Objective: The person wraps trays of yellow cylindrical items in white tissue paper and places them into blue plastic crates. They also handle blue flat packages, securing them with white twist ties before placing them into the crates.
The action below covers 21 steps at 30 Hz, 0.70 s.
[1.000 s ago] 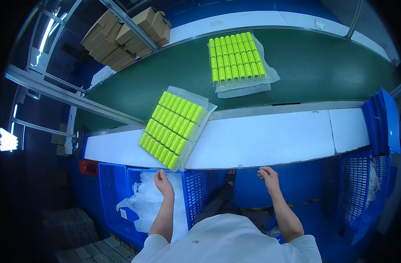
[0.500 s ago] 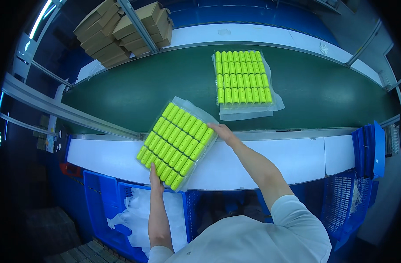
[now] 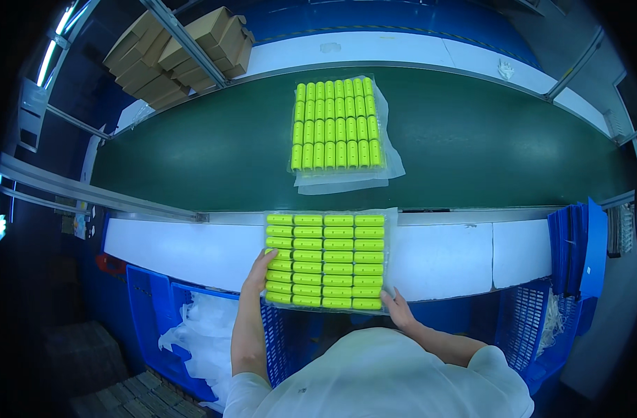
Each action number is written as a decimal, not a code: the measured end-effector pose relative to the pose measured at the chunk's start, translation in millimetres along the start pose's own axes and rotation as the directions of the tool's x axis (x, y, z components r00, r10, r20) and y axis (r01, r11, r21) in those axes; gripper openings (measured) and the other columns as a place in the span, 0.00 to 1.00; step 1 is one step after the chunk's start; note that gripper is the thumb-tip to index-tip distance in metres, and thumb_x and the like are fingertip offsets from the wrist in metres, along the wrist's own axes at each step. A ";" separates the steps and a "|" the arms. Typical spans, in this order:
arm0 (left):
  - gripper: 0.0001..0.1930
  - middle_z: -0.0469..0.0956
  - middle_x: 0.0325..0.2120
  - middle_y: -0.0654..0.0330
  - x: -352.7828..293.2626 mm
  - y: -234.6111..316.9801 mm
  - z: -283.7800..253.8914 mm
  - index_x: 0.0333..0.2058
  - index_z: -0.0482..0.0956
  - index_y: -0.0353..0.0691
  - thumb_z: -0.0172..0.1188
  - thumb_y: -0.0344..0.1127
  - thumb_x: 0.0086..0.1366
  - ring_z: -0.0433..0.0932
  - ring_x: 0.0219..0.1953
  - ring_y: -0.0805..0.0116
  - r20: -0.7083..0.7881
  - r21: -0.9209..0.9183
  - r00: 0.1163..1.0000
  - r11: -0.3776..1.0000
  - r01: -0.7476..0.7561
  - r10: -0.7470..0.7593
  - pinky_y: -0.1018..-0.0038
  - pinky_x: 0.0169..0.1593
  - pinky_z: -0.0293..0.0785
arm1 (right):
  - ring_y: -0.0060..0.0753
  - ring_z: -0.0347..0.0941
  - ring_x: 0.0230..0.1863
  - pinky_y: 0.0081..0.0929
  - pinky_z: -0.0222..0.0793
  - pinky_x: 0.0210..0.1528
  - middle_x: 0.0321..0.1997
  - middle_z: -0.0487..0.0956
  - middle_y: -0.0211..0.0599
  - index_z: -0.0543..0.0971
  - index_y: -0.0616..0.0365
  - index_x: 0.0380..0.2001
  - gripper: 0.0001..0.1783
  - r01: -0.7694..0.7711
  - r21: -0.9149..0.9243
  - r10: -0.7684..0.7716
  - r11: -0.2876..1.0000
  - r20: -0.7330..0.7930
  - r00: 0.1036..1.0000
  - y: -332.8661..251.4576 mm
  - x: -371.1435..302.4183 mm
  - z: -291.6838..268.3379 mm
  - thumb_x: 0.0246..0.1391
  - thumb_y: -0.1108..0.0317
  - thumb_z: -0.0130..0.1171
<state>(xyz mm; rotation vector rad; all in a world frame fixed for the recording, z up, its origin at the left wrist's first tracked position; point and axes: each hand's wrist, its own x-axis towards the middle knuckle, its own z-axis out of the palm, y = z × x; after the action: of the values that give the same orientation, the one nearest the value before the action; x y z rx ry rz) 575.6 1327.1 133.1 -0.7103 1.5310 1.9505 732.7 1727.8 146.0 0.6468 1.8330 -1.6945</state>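
Observation:
A clear tray (image 3: 323, 261) packed with rows of yellow-green, rounded pieces lies squared up on the white bench ledge in front of me, with its near edge close to the ledge's front. My left hand (image 3: 259, 272) grips the tray's left side, its fingertips over the end pieces. At the near right corner my right hand (image 3: 402, 312) holds the tray's edge, thumb against the corner. A thin translucent sheet shows along the tray's right side. Beyond, on the green conveyor belt, a second such tray (image 3: 338, 125) rests on a whitish sheet (image 3: 346, 184).
Blue crates stand below the ledge; the left crate (image 3: 151, 320) contains crumpled white sheets (image 3: 210, 331), the right one (image 3: 524, 324) pale strips. Blue panels (image 3: 576, 247) stand at the ledge's right end. Cardboard boxes (image 3: 193, 52) are stacked far left, near a metal frame post (image 3: 186, 42).
The tray in my hands has turned from slanted to square and come down nearer me. My right hand has moved from its far corner to its near right corner. The far tray appears further left.

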 end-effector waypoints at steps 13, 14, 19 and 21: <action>0.42 0.65 0.66 0.47 15.7 -61.3 160.3 0.71 0.52 0.33 0.48 0.61 0.73 0.64 0.67 0.56 0.042 -0.211 0.994 0.974 -0.086 0.097 0.61 0.66 0.64 | 0.35 0.68 0.62 0.32 0.58 0.67 0.61 0.75 0.43 0.70 0.66 0.63 0.32 0.205 0.263 -0.143 0.943 -0.236 0.961 52.0 29.1 -165.5 0.70 0.48 0.46; 0.40 0.63 0.67 0.49 13.7 -72.8 153.3 0.71 0.54 0.34 0.42 0.63 0.75 0.63 0.67 0.57 -0.083 -0.154 0.995 0.986 -0.072 0.059 0.62 0.68 0.61 | 0.34 0.68 0.62 0.32 0.58 0.67 0.60 0.75 0.43 0.70 0.66 0.63 0.32 0.205 0.269 -0.138 0.941 -0.250 0.958 52.6 28.9 -164.2 0.70 0.48 0.46; 0.38 0.64 0.67 0.51 -12.5 -105.3 150.7 0.69 0.59 0.34 0.41 0.62 0.75 0.63 0.67 0.60 0.058 -0.173 0.998 0.985 -0.004 0.014 0.65 0.70 0.56 | 0.36 0.67 0.63 0.32 0.58 0.67 0.62 0.74 0.43 0.70 0.66 0.63 0.31 0.225 0.350 -0.139 0.909 -0.254 0.957 45.4 27.4 -158.9 0.70 0.50 0.48; 0.40 0.64 0.67 0.51 -9.8 -96.8 146.4 0.70 0.58 0.34 0.42 0.63 0.74 0.64 0.67 0.59 0.081 -0.087 0.996 0.996 -0.024 0.031 0.63 0.69 0.57 | 0.36 0.67 0.63 0.33 0.59 0.67 0.62 0.74 0.43 0.69 0.66 0.63 0.31 0.283 0.365 -0.194 0.887 -0.261 0.946 45.6 26.8 -157.5 0.70 0.50 0.48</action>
<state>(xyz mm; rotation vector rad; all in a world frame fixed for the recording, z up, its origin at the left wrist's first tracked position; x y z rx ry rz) 640.8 1487.8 104.7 -0.6395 1.4226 2.0507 732.3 1888.0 102.1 0.8248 1.7823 -2.2787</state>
